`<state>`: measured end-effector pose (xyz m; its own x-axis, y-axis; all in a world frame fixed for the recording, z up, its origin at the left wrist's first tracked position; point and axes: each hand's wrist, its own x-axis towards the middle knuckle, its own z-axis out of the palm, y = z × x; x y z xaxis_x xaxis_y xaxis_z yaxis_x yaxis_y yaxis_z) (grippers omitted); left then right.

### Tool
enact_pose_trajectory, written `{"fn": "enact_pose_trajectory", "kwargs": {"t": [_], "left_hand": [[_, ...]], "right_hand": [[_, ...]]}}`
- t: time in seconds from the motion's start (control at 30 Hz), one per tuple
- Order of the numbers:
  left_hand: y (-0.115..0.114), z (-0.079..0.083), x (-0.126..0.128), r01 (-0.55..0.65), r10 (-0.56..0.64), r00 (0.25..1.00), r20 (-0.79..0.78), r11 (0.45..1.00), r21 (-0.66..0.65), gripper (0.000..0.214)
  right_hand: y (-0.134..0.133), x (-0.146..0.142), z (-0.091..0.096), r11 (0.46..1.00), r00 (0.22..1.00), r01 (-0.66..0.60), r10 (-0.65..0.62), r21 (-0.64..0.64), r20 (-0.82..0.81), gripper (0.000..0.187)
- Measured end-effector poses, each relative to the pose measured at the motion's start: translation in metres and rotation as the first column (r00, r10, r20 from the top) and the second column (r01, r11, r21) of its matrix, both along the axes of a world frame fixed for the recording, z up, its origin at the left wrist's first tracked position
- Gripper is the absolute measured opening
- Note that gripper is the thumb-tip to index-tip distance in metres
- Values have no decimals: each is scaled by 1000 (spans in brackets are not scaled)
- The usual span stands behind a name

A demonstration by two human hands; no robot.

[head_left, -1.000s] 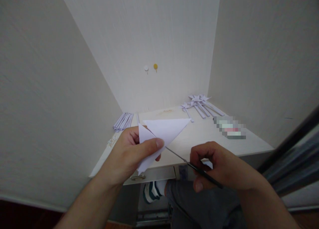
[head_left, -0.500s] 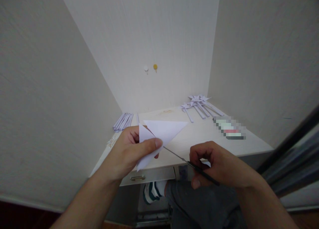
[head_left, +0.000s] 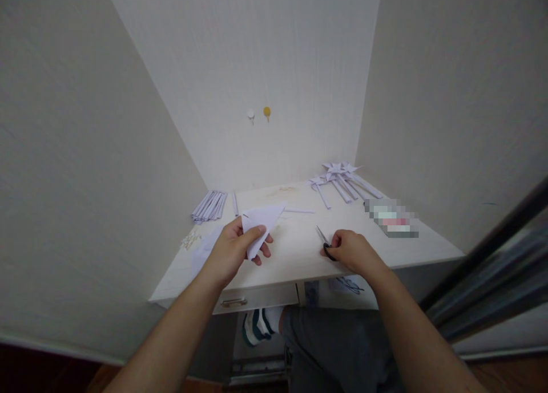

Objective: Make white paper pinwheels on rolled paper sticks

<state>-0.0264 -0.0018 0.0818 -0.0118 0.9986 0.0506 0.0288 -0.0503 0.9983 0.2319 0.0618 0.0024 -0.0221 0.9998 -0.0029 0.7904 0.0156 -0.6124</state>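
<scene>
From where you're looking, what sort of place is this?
Probably a small desk nook, perhaps in a home: a white desk with a drawer sits between close walls, with pinwheel-like paper stars on it and scissors in the right hand.

I am watching through the one camera worn on the person's head, which is looking forward and down from above the lap (head_left: 334,336) at the bottom of the frame. It is facing the desk (head_left: 295,262) across the middle and the back wall (head_left: 299,62) filling the upper centre, while side walls (head_left: 64,153) are flanking the left and right edges. Its wide view is catching both forearms (head_left: 182,327) from the bottom edge, near enough that the left hand (head_left: 235,244) and right hand (head_left: 349,248) are sitting below the frame's centre
</scene>
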Motion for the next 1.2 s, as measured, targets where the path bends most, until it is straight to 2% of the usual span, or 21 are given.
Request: {"fn": "enact_pose_trajectory", "kwargs": {"t": [0.1, 0.2, 0.3, 0.37, 0.4, 0.47, 0.5, 0.57, 0.7, 0.8, 0.93, 1.07, 1.2], "left_hand": [[5, -18, 0, -26, 27, 999, 34, 999, -37, 30], [7, -32, 1, -73, 77, 995, 62, 995, -74, 28], [7, -43, 3, -102, 107, 993, 44, 990, -94, 24], [6, -50, 5, -90, 91, 996, 7, 992, -86, 21], [5, -53, 7, -73, 72, 997, -20, 994, -79, 19], [4, -59, 9, -27, 22, 996, -82, 998, -65, 16], [4, -62, 10, -12, 5, 994, -112, 998, -59, 16], [6, -67, 11, 1, -9, 987, -162, 999, -51, 16], [15, -75, 6, -9, 4, 980, -201, 1000, -26, 21], [25, -79, -3, -1, 0, 984, -180, 1000, -6, 27], [38, -89, -17, 1, 0, 990, -141, 1000, 8, 32], [45, -99, -29, -20, 23, 993, -119, 999, 25, 31], [44, -104, -40, -54, 57, 992, -110, 998, 35, 31]], "right_hand": [[7, 1, -10, 1000, 1000, 6, -6, 1, 8, 14], [9, 0, -12, 1000, 1000, 15, -15, 27, -2, 12], [4, -8, -5, 996, 999, 38, -36, 80, -23, 14], [-3, -18, 4, 992, 989, 36, -18, 123, -146, 23], [-6, -25, 9, 990, 954, 19, 25, 143, -298, 32], [-11, -40, 20, 982, 788, -142, 188, 124, -586, 49], [-12, -48, 25, 970, 721, -216, 233, 108, -653, 51], [-9, -62, 33, 958, 679, -279, 245, 66, -692, 45], [7, -80, 40, 947, 711, -311, 180, -74, -680, 18], [21, -89, 40, 936, 720, -333, 176, -111, -672, 7], [34, -100, 35, 926, 732, -346, 167, -149, -661, 8], [44, -114, 26, 918, 757, -346, 149, -196, -636, 21], [54, -128, 14, 930, 771, -329, 164, -164, -616, 22]]}}
